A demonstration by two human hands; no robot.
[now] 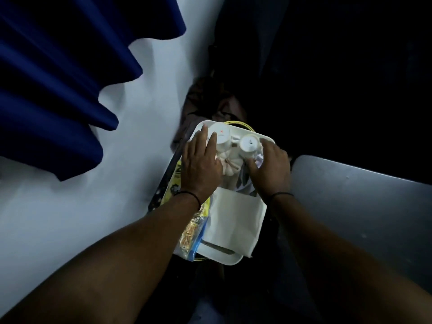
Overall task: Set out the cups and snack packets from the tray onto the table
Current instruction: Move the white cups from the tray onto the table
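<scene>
A white tray [230, 258] lies in the middle of the head view. Two white cups stand upside down at its far end: a larger cup [222, 135] on the left and a smaller cup [249, 144] on the right. My left hand [201, 164] rests flat over the tray's left side, fingers spread, touching the larger cup. My right hand [272, 170] lies on the tray's right side beside the smaller cup, fingers on a crumpled wrapper. A yellow snack packet [174, 183] and a clear packet of snacks [191, 232] lie along the left edge. A white napkin [236, 220] covers the near half.
A white wall [81, 218] runs along the left, with a dark blue curtain [58, 78] hanging over it. A grey surface [362, 211] lies to the right of the tray. The space beyond and below the tray is very dark.
</scene>
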